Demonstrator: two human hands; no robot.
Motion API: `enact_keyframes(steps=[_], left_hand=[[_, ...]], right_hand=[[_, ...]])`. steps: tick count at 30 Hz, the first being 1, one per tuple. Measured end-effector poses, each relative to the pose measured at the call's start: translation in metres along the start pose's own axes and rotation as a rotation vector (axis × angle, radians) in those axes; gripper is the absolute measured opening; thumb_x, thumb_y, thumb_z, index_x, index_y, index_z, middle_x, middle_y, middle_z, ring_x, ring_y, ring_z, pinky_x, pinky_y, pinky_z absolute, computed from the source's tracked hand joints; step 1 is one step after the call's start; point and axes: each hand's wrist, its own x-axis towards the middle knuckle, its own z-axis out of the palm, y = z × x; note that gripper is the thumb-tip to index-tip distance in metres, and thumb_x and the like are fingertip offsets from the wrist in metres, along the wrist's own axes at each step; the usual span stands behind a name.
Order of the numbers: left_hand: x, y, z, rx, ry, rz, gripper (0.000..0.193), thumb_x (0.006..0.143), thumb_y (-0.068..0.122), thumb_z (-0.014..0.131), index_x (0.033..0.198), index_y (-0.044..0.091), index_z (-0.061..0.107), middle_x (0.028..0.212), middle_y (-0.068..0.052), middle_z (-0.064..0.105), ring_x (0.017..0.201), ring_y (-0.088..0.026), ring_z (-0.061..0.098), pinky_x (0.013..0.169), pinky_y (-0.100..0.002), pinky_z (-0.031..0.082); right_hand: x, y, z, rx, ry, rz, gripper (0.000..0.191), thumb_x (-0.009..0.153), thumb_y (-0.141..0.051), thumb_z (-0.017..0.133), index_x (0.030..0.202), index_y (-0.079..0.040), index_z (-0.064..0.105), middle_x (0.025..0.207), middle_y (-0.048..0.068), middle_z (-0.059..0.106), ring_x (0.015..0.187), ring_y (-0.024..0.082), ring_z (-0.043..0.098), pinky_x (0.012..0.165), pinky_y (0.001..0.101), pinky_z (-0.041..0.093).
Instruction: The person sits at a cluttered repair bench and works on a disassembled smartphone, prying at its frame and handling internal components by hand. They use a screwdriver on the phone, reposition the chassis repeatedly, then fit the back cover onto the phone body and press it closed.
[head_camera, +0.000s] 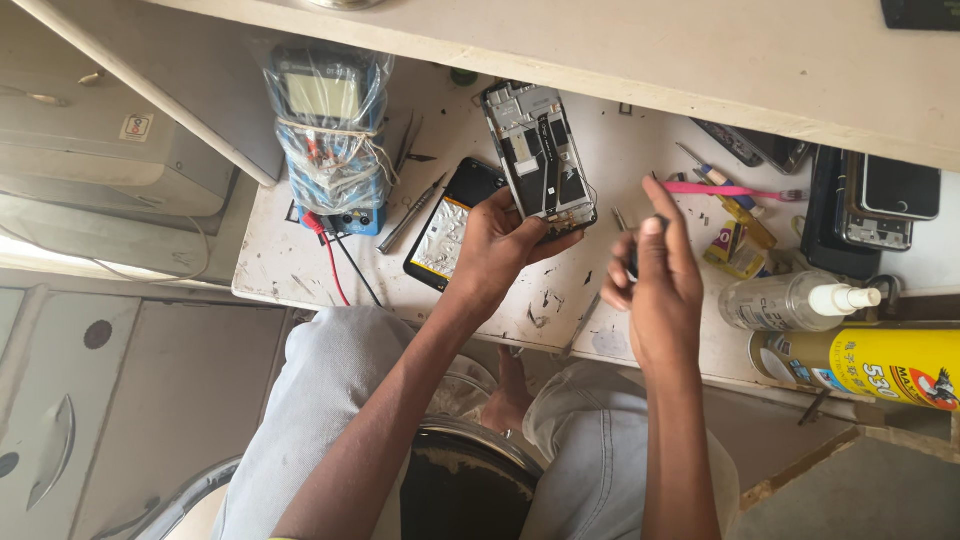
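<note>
A person seated at a stained white bench (480, 140) works on an opened phone (541, 160), its back cover off and boards and flex cables showing. The left hand (500, 243) grips the phone's lower end, thumb and fingers wrapped around the frame, holding it tilted above the middle of the bench near the front edge. The right hand (655, 262) hovers just beside it, fingers pinched narrowly around a small dark object too hidden to identify.

Toward the left end stands a multimeter (328, 140) wrapped in clear plastic, its red lead (328, 255) trailing over the front edge. A second phone part with a yellowish battery face (447, 228) lies flat just beside the left hand, tweezers (410, 212) between it and the meter. At the right end lie a yellow spray can (870, 362), a clear squeeze bottle (795, 300), dark handsets (870, 205) and a pink toothbrush (730, 189).

Judged from the grip, steady work calls for keeping the phone braced low over the bench and approaching its boards from the right, where bare surface lies between the hands. The front edge is close beneath both wrists, and anything dropped could slip past it into the lap.
</note>
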Motion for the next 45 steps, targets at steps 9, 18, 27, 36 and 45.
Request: enact_keyframes(steps=[9, 18, 27, 36, 45], left_hand=[[0.002, 0.001, -0.005, -0.066, 0.101, -0.01, 0.027, 0.097, -0.008, 0.048, 0.122, -0.017, 0.052, 0.115, -0.023, 0.069, 0.105, -0.032, 0.072, 0.098, -0.041, 0.063], [0.005, -0.005, -0.008, -0.032, 0.091, 0.05, 0.027, 0.096, -0.008, 0.049, 0.122, -0.016, 0.051, 0.115, -0.022, 0.068, 0.104, -0.03, 0.073, 0.098, -0.042, 0.064], [0.005, -0.004, -0.007, 0.039, 0.118, 0.002, 0.026, 0.097, -0.004, 0.054, 0.121, -0.015, 0.052, 0.113, -0.021, 0.071, 0.102, -0.027, 0.074, 0.094, -0.041, 0.065], [-0.002, 0.002, 0.001, 0.126, 0.039, -0.059, 0.032, 0.098, 0.001, 0.056, 0.127, -0.011, 0.054, 0.11, -0.018, 0.072, 0.097, -0.023, 0.075, 0.091, -0.037, 0.065], [-0.004, 0.003, 0.004, 0.129, 0.01, -0.071, 0.035, 0.098, -0.001, 0.052, 0.13, -0.012, 0.051, 0.111, -0.023, 0.071, 0.098, -0.028, 0.074, 0.089, -0.038, 0.065]], right_hand=[[-0.001, 0.002, 0.013, -0.406, -0.298, -0.182, 0.022, 0.112, -0.003, 0.035, 0.126, 0.008, 0.048, 0.113, 0.011, 0.059, 0.092, 0.018, 0.069, 0.078, 0.0385, 0.067], [-0.001, 0.002, 0.017, -0.408, -0.242, -0.145, 0.032, 0.101, -0.001, 0.051, 0.13, 0.006, 0.04, 0.106, 0.016, 0.063, 0.091, 0.019, 0.074, 0.081, 0.0368, 0.063], [-0.001, 0.001, 0.002, -0.362, -0.097, -0.057, 0.026, 0.106, 0.0, 0.061, 0.131, 0.005, 0.062, 0.096, 0.017, 0.07, 0.079, 0.019, 0.068, 0.075, 0.0326, 0.058], [0.002, 0.012, 0.011, -0.123, 0.057, -0.102, 0.017, 0.099, 0.0, 0.068, 0.114, 0.002, 0.06, 0.101, 0.009, 0.067, 0.085, 0.016, 0.069, 0.074, 0.0321, 0.06], [-0.002, 0.021, 0.02, -0.282, 0.136, -0.244, 0.019, 0.1, -0.002, 0.069, 0.118, 0.001, 0.063, 0.103, 0.008, 0.065, 0.083, 0.013, 0.066, 0.069, 0.0302, 0.057]])
